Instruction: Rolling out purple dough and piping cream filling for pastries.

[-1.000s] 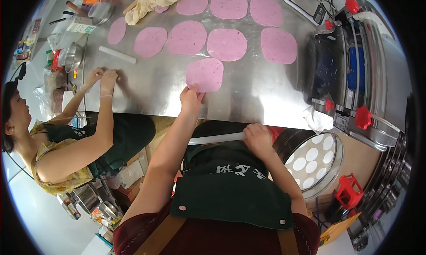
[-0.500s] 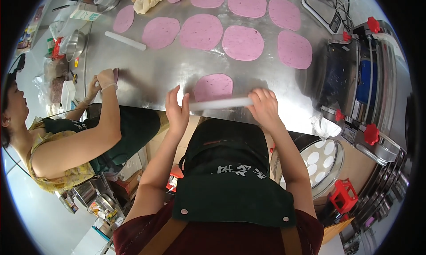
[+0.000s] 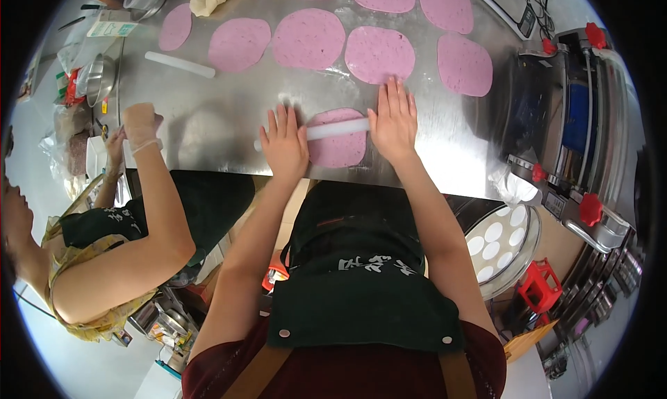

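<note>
A round of pink dough [image 3: 339, 153] lies flat near the front edge of the steel table, with a white rolling pin [image 3: 338, 129] across it. My left hand [image 3: 285, 146] presses flat on the pin's left part, fingers stretched out and pointing away from me. At the other end, my right hand [image 3: 394, 127] also lies with its fingers straight, palm over the pin. Its fingertips reach the lower edge of another flattened pink round [image 3: 380, 54]. The ends of the pin are partly hidden under my hands.
Several more pink rounds [image 3: 309, 39] lie across the far side of the table. A second white pin [image 3: 180, 64] rests at the left. Beside me a co-worker's gloved hand [image 3: 142, 125] is over the table. At the right stands a machine with red knobs [image 3: 590, 209].
The rolling pin has moved away from me, from the dough's near edge onto its middle. Both hands went with it, their fingers straightening. The co-worker's hands moved left.
</note>
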Demonstrator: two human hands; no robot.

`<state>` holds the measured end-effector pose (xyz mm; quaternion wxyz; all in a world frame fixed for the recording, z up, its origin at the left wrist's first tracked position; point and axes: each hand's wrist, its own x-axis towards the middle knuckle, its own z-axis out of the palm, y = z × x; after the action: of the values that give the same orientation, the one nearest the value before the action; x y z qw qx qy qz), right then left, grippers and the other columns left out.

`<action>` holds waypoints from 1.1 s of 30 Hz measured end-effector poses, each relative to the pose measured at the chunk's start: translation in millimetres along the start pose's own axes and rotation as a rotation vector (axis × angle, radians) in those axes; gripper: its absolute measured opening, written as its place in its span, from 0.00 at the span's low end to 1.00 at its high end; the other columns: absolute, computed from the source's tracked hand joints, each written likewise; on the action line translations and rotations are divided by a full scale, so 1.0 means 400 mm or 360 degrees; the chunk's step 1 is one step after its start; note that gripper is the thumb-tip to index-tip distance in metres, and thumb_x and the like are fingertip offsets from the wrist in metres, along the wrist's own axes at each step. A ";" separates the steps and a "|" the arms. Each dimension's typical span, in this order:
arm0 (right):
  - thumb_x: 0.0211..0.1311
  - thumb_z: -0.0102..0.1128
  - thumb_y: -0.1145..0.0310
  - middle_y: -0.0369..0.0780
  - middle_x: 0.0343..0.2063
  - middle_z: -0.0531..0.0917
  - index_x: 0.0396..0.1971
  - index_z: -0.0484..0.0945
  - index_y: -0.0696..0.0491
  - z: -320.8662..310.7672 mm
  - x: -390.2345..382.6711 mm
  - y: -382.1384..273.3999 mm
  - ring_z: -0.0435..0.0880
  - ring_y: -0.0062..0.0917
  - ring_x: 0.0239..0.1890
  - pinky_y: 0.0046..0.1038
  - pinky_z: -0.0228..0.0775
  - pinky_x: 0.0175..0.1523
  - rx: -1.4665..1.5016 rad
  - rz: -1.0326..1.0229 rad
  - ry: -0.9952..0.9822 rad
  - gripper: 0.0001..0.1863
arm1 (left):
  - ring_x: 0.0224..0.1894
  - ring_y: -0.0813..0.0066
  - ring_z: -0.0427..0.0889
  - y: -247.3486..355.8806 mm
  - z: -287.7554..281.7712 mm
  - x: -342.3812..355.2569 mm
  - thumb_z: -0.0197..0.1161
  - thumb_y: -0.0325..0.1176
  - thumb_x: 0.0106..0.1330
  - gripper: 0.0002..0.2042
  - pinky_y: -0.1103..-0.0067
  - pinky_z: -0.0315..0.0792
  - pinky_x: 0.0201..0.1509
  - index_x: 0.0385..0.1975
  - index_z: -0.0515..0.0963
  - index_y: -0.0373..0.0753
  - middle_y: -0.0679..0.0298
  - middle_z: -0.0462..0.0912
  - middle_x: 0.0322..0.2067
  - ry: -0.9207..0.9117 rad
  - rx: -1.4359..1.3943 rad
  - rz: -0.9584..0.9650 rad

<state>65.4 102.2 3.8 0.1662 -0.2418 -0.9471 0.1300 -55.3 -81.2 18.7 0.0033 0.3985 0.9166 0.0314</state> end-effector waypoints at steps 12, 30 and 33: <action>0.50 0.54 0.57 0.49 0.57 0.60 0.51 0.65 0.62 -0.009 -0.033 -0.025 0.54 0.40 0.61 0.47 0.41 0.62 -0.0100 0.0170 -0.0098 0.30 | 0.60 0.49 0.55 0.009 -0.009 -0.024 0.48 0.37 0.61 0.22 0.54 0.48 0.59 0.54 0.62 0.35 0.50 0.57 0.58 -0.0052 -0.0160 0.0052; 0.33 0.65 0.60 0.38 0.38 0.71 0.33 0.71 0.54 -0.049 -0.113 0.016 0.69 0.29 0.45 0.38 0.55 0.58 0.0199 -0.0306 -0.0176 0.24 | 0.50 0.54 0.67 -0.073 -0.010 -0.077 0.62 0.27 0.45 0.18 0.67 0.63 0.49 0.38 0.69 0.37 0.54 0.69 0.45 0.0210 -0.0511 0.0546; 0.33 0.67 0.61 0.38 0.36 0.71 0.33 0.71 0.54 -0.058 -0.071 0.035 0.70 0.29 0.43 0.38 0.55 0.57 0.0198 -0.0265 -0.0076 0.24 | 0.51 0.54 0.65 -0.051 -0.040 0.011 0.61 0.27 0.46 0.16 0.66 0.61 0.51 0.37 0.69 0.37 0.55 0.67 0.46 0.0175 -0.0546 0.0548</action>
<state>103.4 103.6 13.1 0.1684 -0.1483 -0.9577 0.1800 -73.8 -92.9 33.7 0.0157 0.5402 0.8152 0.2083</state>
